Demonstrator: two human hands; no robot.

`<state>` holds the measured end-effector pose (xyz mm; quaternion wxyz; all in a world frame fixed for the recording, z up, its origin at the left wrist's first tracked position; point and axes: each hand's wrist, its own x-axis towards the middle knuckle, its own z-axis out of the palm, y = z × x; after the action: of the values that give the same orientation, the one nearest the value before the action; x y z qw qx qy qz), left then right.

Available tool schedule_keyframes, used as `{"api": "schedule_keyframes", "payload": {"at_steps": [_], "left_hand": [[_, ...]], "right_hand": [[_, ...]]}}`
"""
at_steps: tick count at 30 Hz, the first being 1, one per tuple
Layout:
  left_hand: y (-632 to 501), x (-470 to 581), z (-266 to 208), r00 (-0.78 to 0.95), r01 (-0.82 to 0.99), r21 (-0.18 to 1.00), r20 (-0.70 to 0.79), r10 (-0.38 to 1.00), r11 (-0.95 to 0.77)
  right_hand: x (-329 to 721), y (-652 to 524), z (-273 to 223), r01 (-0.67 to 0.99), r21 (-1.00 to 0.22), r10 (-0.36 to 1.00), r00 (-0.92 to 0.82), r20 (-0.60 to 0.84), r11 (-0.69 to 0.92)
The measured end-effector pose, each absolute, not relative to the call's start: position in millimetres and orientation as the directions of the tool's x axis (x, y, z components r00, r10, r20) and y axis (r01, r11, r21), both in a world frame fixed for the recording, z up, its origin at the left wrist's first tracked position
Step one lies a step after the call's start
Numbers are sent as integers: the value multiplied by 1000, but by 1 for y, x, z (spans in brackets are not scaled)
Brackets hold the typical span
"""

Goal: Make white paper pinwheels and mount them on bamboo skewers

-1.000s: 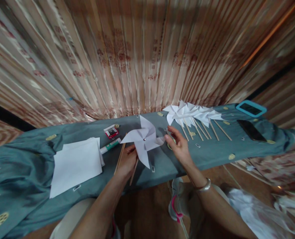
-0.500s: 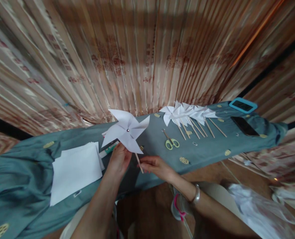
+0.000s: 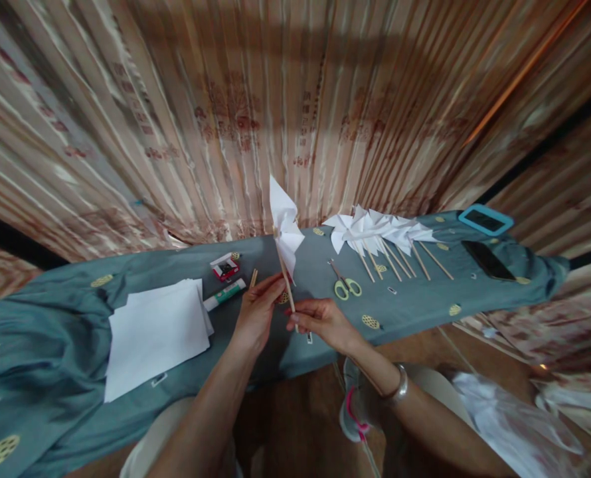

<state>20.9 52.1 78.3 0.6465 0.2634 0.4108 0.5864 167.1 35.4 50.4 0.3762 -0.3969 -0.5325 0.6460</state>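
Note:
A white paper pinwheel (image 3: 286,229) on a thin wooden stick stands upright above the cloth, turned nearly edge-on to me. My left hand (image 3: 260,305) is closed on the stick partway up, its fingertips pressed against it. Lower down, my right hand (image 3: 323,323) pinches the same stick near its bottom end. Just left of my left hand lie a green and white glue stick (image 3: 224,295), a small red and white box (image 3: 224,267) and short wooden sticks (image 3: 253,277). Scissors with green handles (image 3: 346,287) rest to the right, beyond my right hand.
A stack of white paper (image 3: 159,338) lies on the left of the green-blue cloth (image 3: 415,312). Several finished pinwheels (image 3: 380,229) overlap at the back right. A dark phone (image 3: 489,260) and a blue-framed device (image 3: 485,219) lie at the far right. A curtain (image 3: 295,99) hangs behind.
The pinwheel has turned from facing me to nearly side-on and moved slightly right. My left hand has shifted right along with it, uncovering the red box and short sticks.

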Motion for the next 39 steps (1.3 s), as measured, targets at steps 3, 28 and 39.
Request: {"api": "schedule_keyframes", "payload": {"at_steps": [3,28,39], "left_hand": [[50,26,77,-34,-499,854,-187,982,146],[41,36,71,-3,-342,924,-183,983,171],[42,35,71,-8,-369,911,-201,980,184]], "right_hand": [[168,37,52,-70,-984,914,-388,-122,-162],[171,32,53,-19,-998,926,-374,-52,-64],[169,37,42,-60,-996,932,-360,-44,-70]]}}
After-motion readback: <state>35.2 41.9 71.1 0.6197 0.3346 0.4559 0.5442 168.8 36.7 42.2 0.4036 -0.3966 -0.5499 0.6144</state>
